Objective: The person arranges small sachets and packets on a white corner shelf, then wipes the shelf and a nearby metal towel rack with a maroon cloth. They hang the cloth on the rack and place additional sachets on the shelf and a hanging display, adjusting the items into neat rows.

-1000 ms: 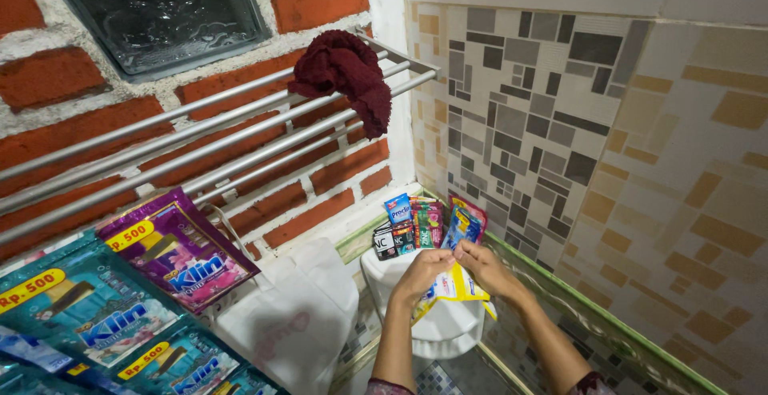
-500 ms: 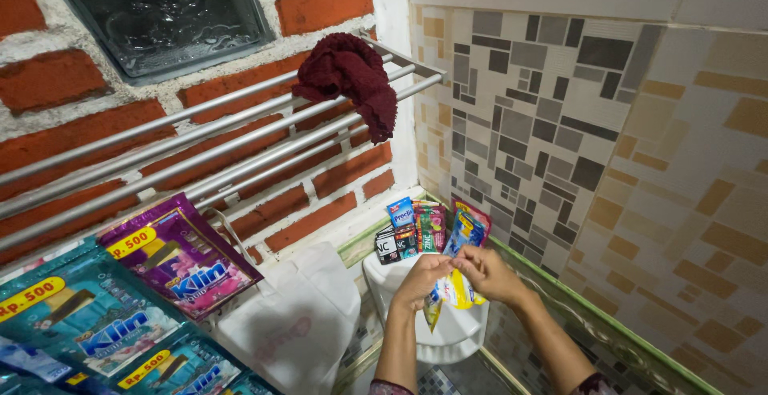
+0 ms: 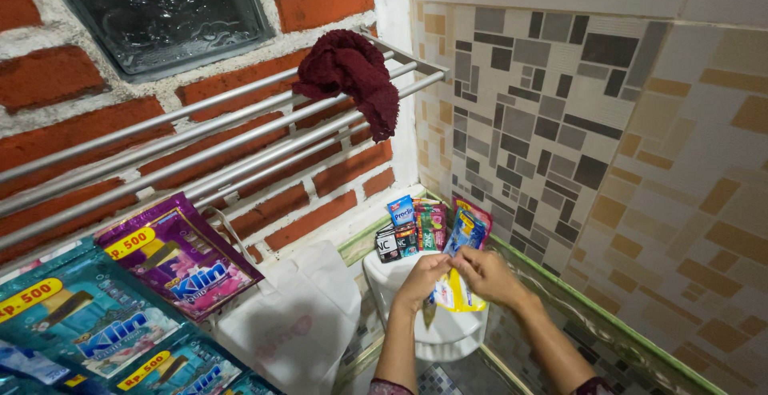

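while pinched at its top edge by left hand [image 3: 422, 277] and right hand [image 3: 486, 274], yellow sachet [image 3: 454, 292] hangs over the white container [image 3: 448, 327], near right. likely light, limp, slippery film; best gripped at the sealed top corners.

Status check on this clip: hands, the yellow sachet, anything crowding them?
Left hand and right hand both pinch the yellow sachet at its top edge. Sachet hangs over white container. Upright sachets stand just behind.

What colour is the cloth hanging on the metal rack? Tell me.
Dark maroon; the cloth shows best in the head view.
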